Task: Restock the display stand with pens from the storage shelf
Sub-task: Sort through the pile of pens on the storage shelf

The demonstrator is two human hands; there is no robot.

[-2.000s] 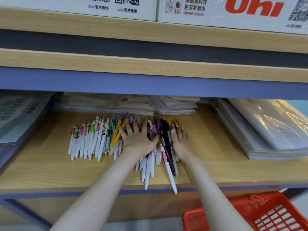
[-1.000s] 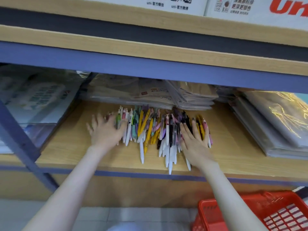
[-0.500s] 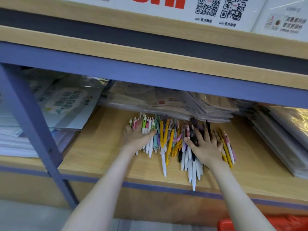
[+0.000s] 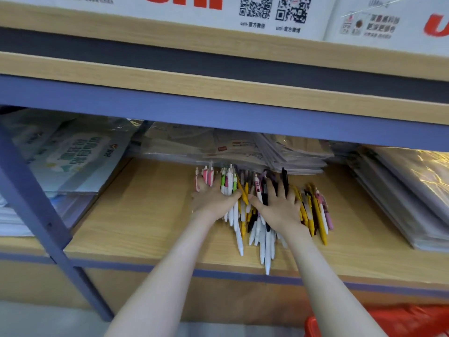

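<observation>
— Wooden shelf board (image 4: pixel 150 215) with a blue metal edge fills my view. What lies on it?

— I see a heap of plastic click pens (image 4: pixel 262 215) near the middle of the board: white, yellow, black and pink ones, side by side, tips toward the front edge. One white pen sticks out past that edge.

— Where are the hands?

— Both lie on the heap. The left hand (image 4: pixel 213 200) rests on its left end, palm down, fingers curled a bit over the pink and white pens. The right hand (image 4: pixel 279 207) lies flat on the middle, fingers spread apart. I cannot tell if either hand grips a pen.

— What else is near?

— Stacks of flat packs in clear plastic (image 4: pixel 243 149) sit behind the pens, and more on both sides. White boxes with red letters (image 4: pixel 243 10) stand on the shelf above. A red plastic basket (image 4: pixel 401 322) shows low on the right.
</observation>
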